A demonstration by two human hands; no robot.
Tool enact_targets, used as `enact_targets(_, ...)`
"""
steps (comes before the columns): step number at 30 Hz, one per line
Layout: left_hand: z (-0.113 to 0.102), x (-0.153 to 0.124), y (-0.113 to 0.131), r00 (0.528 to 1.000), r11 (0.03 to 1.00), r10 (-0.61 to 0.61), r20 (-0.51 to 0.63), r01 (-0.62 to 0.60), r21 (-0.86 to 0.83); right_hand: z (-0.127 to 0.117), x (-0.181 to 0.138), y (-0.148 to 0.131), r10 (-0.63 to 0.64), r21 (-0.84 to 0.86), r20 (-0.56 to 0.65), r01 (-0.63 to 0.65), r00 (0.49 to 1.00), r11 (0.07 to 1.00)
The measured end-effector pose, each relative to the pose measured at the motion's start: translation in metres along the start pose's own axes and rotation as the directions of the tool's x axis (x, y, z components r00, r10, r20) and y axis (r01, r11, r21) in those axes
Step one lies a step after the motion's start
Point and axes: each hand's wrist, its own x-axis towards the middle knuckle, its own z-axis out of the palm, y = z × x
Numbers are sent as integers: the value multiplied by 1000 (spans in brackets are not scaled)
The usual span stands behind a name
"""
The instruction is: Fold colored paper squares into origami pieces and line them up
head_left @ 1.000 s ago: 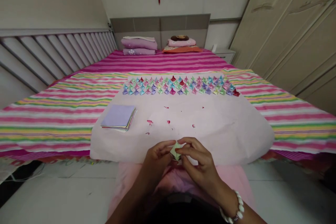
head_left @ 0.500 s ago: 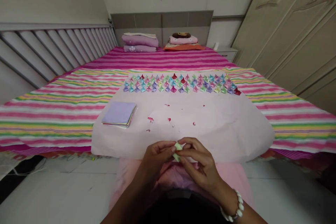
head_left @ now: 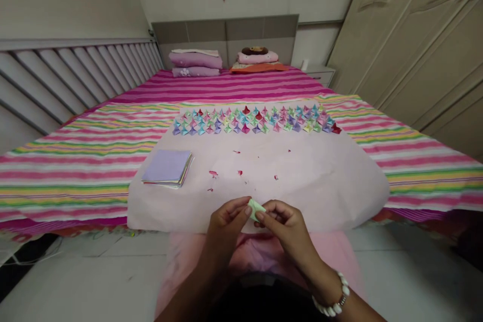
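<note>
A small piece of pale green folded paper (head_left: 255,208) is held between both hands, just above the near edge of the white sheet (head_left: 320,191). My left hand (head_left: 228,219) pinches its left side with thumb and index finger. On the right side, my right hand (head_left: 285,221) grips it between thumb and curled fingers. A white beaded bracelet hangs on the right wrist. Farther off, rows of folded paper pieces (head_left: 245,129) in many colours stand across the sheet's far part. To the left lies a stack of square paper (head_left: 168,166), lilac on top.
Small red scraps (head_left: 213,174) are scattered over the middle of the sheet. Beneath it is a bed with a striped cover (head_left: 68,166). Folded bedding (head_left: 196,63) is piled at the headboard (head_left: 260,35). A slatted rail (head_left: 75,75) runs along the left; wardrobe doors (head_left: 415,50) stand right.
The green paper has been turned, and now a flatter, wider face shows. My right fingers have curled in and shifted to its lower right edge. The whole view has swung slightly.
</note>
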Motion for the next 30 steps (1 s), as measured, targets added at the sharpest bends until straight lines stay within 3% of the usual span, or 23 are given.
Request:
enact_targets(3,1,1,8,1000,996,7,4,-7,86,2,0,-2,-31,-60,-3,31,1000,998)
enact_targets(7,2,3,11,994,986,28,109,-46,163,4,-1,-2,-49,-77,3,49,999,996)
enact_targets(12,-1,6,4,970,957,-149,192,190,-220,0,-2,0,14,106,98,-24,995,994)
enact_targets(17,-1,5,2,931,864,-282,234,352,-361,3,-5,-5,45,150,136,-66,990,986)
enact_targets(22,0,6,0,927,855,-287,242,362,-372,8,-3,-7,56,130,94,-68,994,989)
enact_targets(30,-2,7,1,955,936,-175,241,237,-261,2,-1,-7,39,57,91,-45,995,997)
